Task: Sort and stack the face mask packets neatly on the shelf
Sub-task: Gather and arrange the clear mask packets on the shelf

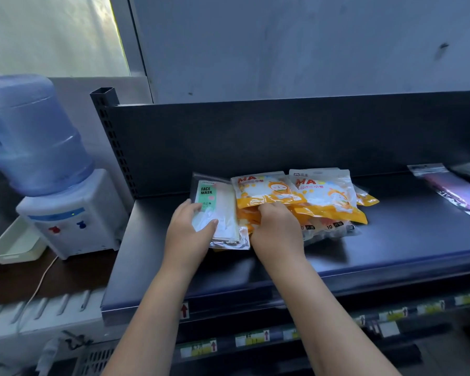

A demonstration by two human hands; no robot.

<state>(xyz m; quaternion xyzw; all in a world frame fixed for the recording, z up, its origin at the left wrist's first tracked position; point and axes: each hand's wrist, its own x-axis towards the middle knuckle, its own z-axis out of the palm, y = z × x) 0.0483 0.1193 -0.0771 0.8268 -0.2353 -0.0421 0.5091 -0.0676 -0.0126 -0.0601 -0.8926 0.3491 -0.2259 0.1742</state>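
Face mask packets on a dark shelf, 2 hands at work.
Item 1: green FACE MASK packet (217, 210), lying at the left of the shelf (391, 240), gripped by the left hand (189, 229) with thumb across its front and fingers at its left edge. Item 2: orange packets (326, 196), a loose overlapping pile touching the green packet's right side; right hand (277, 223) has its fingers curled into the pile, tips hidden beneath the upper left packet. Item 3: 1 purple packet (451, 188), well apart at the shelf's right end. Left of the shelf: water dispenser (71, 221) with blue bottle.
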